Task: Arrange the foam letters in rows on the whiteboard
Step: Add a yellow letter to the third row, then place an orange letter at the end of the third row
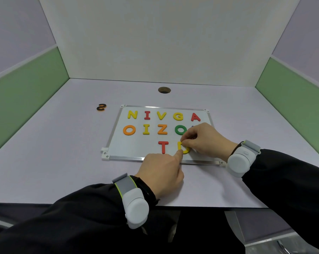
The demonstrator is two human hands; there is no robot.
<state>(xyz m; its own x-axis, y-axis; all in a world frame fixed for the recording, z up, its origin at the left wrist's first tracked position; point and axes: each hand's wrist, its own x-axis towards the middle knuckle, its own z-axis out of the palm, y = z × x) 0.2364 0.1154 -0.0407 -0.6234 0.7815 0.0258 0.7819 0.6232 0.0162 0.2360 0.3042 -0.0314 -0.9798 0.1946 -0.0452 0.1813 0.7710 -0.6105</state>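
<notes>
Head view: your white metal-framed whiteboard (118, 142) carries two full rows of foam letters. In the near row, the red foam T (163, 146) is set. Your right hand (204, 139) pinches the yellow foam letter (184, 150) beside it; your left hand (162, 171) presses it with one extended forefinger. One orange-and-black foam S (101, 107) remains off-board, far left.
</notes>
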